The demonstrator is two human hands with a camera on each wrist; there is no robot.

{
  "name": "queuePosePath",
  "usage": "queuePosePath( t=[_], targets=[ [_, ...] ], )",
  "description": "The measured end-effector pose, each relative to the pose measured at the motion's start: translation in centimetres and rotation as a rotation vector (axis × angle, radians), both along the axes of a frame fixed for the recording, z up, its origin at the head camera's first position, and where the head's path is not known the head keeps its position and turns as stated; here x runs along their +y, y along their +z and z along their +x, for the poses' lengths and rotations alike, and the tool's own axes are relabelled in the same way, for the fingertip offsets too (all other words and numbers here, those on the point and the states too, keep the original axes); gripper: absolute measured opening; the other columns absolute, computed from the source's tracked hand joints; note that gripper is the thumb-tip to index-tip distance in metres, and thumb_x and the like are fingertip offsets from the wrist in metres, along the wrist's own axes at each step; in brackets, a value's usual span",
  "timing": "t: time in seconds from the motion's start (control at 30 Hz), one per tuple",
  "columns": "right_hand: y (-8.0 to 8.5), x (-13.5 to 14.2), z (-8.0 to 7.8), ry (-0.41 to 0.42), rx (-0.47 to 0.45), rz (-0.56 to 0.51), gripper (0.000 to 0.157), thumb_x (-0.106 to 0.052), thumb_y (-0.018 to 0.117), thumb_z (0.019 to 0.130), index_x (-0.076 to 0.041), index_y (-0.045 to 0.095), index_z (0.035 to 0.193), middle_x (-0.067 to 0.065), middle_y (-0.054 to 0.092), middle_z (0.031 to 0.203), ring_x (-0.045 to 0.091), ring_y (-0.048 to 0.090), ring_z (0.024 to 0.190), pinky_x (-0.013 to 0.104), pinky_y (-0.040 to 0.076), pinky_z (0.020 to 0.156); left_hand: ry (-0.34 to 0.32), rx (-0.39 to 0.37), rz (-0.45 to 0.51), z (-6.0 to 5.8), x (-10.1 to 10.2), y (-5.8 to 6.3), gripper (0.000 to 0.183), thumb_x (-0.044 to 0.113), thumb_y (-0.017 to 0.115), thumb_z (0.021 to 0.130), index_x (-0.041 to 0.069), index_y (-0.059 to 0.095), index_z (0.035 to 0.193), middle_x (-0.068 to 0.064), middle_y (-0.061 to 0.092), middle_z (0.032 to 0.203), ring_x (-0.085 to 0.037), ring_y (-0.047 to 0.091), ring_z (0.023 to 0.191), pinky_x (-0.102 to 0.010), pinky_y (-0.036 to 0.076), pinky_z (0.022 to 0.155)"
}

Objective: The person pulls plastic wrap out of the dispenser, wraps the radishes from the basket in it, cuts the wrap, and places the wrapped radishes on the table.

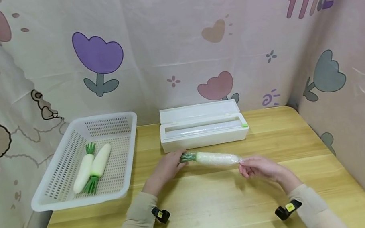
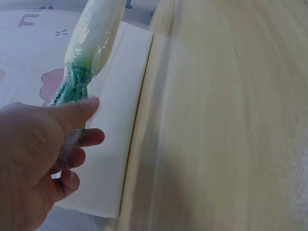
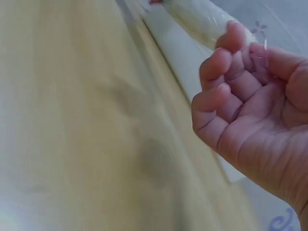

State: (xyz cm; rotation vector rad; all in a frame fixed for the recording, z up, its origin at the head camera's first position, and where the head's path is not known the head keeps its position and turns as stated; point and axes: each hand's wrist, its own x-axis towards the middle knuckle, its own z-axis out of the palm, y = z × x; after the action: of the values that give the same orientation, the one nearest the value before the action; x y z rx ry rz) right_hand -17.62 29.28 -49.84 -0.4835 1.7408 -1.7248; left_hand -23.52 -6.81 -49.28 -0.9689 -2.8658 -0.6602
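A white radish with a green leafy end hangs between my two hands, wrapped in clear plastic film. At the green end, my left hand pinches the film and leaf stubs between thumb and fingers. My right hand pinches the twisted film at the white tip, and the right wrist view shows the thin film between thumb and index finger. Behind the radish stands an open white box with a roll of cling film inside.
On the left of the wooden table sits a white plastic basket. Two more radishes lie in it, their green ends pointing opposite ways. A printed curtain hangs behind the table and along its sides.
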Motion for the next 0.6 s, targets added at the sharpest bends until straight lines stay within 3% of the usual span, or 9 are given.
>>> queuePosePath(
  t=[0.2,0.33,0.4,0.5,0.6],
  targets=[
    [-1.5,-1.6,2.8,0.039,-0.23,-0.228,0.042,-0.013,0.027,0.106,-0.013,0.067,0.093,-0.008,0.066,0.081,0.003,0.059,0.073,0.019,0.047,0.068,-0.058,0.22,-0.012,-0.2,-0.1,-0.1,0.042,0.009,0.073,0.084,0.002,0.059,0.124,-0.011,0.072,0.099,-0.025,0.068,0.084,-0.037,0.058,0.078],
    [-2.0,-2.8,4.1,0.104,-0.3,-0.33,0.047,-0.012,0.021,0.106,-0.014,0.066,0.091,-0.009,0.064,0.078,0.004,0.058,0.072,0.021,0.048,0.071,-0.056,0.381,-0.007,-0.7,0.1,0.0,0.039,0.001,0.07,0.083,0.0,0.061,0.121,-0.011,0.072,0.094,-0.023,0.067,0.077,-0.034,0.057,0.072],
    [-2.0,-3.2,4.5,0.133,-0.332,-0.385,0.051,-0.011,0.017,0.106,-0.015,0.066,0.092,-0.009,0.064,0.078,0.003,0.057,0.073,0.022,0.048,0.073,-0.053,0.44,-0.028,-1.0,0.3,0.1,0.037,-0.002,0.065,0.085,-0.001,0.06,0.122,-0.013,0.072,0.1,-0.024,0.068,0.084,-0.033,0.058,0.077],
    [-1.8,-3.5,4.9,0.151,-0.352,-0.44,0.057,-0.011,0.01,0.105,-0.017,0.065,0.092,-0.011,0.063,0.078,0.003,0.056,0.074,0.022,0.047,0.076,-0.054,0.489,-0.064,-1.3,0.5,0.1,0.037,-0.006,0.06,0.086,-0.003,0.057,0.123,-0.015,0.069,0.112,-0.026,0.067,0.099,-0.034,0.056,0.089],
    [-1.5,-3.3,4.7,0.124,-0.332,-0.45,0.057,-0.012,0.009,0.106,-0.017,0.064,0.093,-0.011,0.062,0.078,0.004,0.054,0.073,0.021,0.044,0.073,-0.059,0.449,-0.062,-1.4,0.6,0.2,0.035,-0.005,0.06,0.086,-0.003,0.058,0.12,-0.016,0.067,0.117,-0.027,0.064,0.106,-0.036,0.053,0.096]
  ],
)
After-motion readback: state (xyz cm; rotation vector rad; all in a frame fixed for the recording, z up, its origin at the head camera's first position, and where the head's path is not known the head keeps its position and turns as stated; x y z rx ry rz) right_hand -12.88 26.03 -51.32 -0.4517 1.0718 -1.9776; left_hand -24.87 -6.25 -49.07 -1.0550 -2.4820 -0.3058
